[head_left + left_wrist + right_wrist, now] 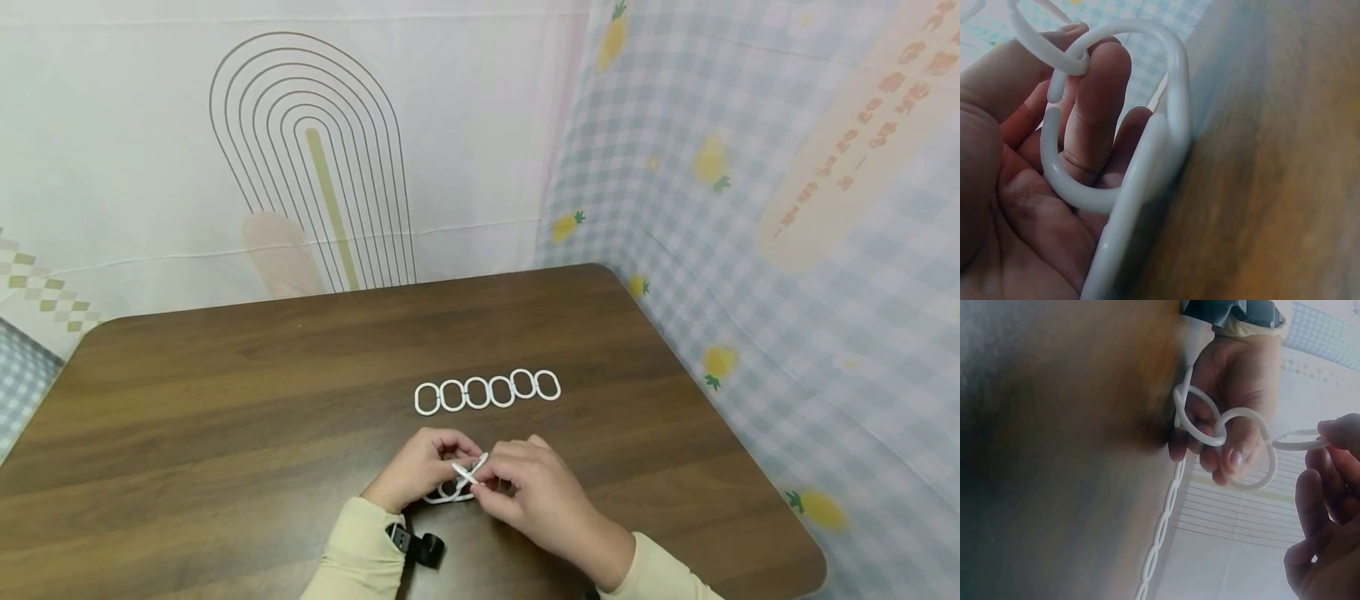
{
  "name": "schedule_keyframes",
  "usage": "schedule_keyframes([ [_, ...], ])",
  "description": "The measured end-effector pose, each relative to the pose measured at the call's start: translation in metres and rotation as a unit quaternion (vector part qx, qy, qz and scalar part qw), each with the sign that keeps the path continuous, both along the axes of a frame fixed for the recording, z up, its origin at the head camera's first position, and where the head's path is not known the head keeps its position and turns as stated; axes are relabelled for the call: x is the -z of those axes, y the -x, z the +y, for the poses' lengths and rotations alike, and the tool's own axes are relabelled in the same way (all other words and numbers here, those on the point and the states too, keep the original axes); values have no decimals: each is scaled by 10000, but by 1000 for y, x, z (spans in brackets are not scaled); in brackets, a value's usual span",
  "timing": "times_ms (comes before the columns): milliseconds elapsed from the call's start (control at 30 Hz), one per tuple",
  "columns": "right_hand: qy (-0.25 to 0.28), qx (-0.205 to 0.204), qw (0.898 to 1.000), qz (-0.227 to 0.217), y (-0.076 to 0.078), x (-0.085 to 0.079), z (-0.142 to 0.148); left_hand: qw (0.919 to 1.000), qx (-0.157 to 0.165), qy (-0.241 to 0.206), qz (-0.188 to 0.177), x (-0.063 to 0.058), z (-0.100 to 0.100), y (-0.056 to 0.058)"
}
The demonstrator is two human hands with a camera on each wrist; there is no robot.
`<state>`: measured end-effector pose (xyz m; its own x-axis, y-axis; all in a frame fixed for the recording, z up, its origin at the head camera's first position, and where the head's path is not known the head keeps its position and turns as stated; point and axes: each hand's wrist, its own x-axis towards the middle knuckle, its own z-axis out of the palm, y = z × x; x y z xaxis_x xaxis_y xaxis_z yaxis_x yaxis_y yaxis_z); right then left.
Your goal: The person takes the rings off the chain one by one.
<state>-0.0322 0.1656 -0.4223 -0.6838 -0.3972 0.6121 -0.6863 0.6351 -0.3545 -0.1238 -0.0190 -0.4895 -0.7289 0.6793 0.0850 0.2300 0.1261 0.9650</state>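
My left hand (423,467) pinches a white plastic C-shaped oval ring (1274,465) between thumb and finger. A small gap in the side of a linked ring (1182,94) shows in the left wrist view, and another ring (1110,250) runs through it lower down. My right hand (536,487) pinches the end ring (1300,447) with thumb and fingertips. That ring meets the left hand's ring near its side, and the two cross in the head view. More linked rings (442,500) hang beneath the left hand, close over the table.
A row of several white oval rings (439,397) lies side by side on the brown wooden table (225,433), beyond the hands. A black strap (416,546) sits on the left wrist. Patterned cloth (480,150) hangs behind the table and along its right side.
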Motion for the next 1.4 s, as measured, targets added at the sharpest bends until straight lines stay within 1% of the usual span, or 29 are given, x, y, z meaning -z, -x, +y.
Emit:
schedule_keyframes([
  [100, 190, 24, 9998, -58, 2, -1, 2, 10000, -23, 17, 86, 1, 0, 0],
  [267, 442, 188, 9983, -321, 3, 0, 7, 9998, -77, 41, 177, 1, 1, 0],
  [467, 650, 492, 9950, -576, 7, 1, 11, 9997, -111, -152, 142, 0, 2, -1],
  [600, 884, 708, 9896, -885, 10, 1, 15, 9997, -110, -227, 77, -1, 2, -2],
  [800, 1272, 1021, 9761, -1437, 15, 1, 20, 9998, -151, -154, 42, -1, 1, -2],
  [900, 1342, 1164, 9718, -1553, 17, 1, 23, 9998, -171, -95, 12, -2, 1, -2],
  [1033, 1363, 1315, 9689, -1590, 20, 3, 25, 9998, -176, -44, -5, -2, 1, -2],
  [1267, 1383, 1601, 9593, -1870, 26, 8, 30, 9995, -223, -146, -157, -3, 2, -2],
  [1400, 1353, 1711, 9567, -1926, 29, 11, 33, 9991, -289, -181, -237, -5, 2, -3],
])
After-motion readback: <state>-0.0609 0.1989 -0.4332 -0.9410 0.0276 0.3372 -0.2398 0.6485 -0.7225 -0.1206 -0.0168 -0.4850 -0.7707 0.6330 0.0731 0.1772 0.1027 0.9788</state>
